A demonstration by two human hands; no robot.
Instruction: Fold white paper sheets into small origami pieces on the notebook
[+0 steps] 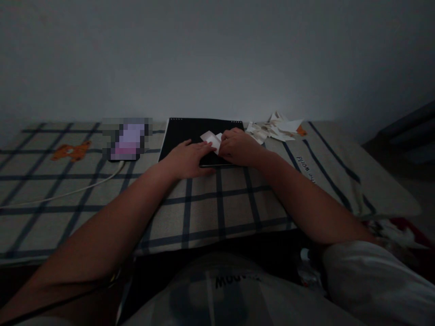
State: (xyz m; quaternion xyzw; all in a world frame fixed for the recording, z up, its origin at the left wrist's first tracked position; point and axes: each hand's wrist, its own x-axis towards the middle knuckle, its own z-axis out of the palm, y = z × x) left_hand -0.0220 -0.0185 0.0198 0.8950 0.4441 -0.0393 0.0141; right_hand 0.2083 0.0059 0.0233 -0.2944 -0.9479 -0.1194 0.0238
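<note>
Both hands press a small white paper [211, 138] flat on the black pad [190, 136]: left hand [188, 158] spread, right hand [238, 147] seemingly pinching its edge.

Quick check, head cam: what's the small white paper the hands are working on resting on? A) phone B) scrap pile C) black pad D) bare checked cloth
C: the white paper, touched by the left hand and right hand, lies on the black pad, not on the checked cloth.

place: home bedroom | evidence: checked bedsheet [217, 208], plain wall [217, 54], charging phone [127, 140]
</note>
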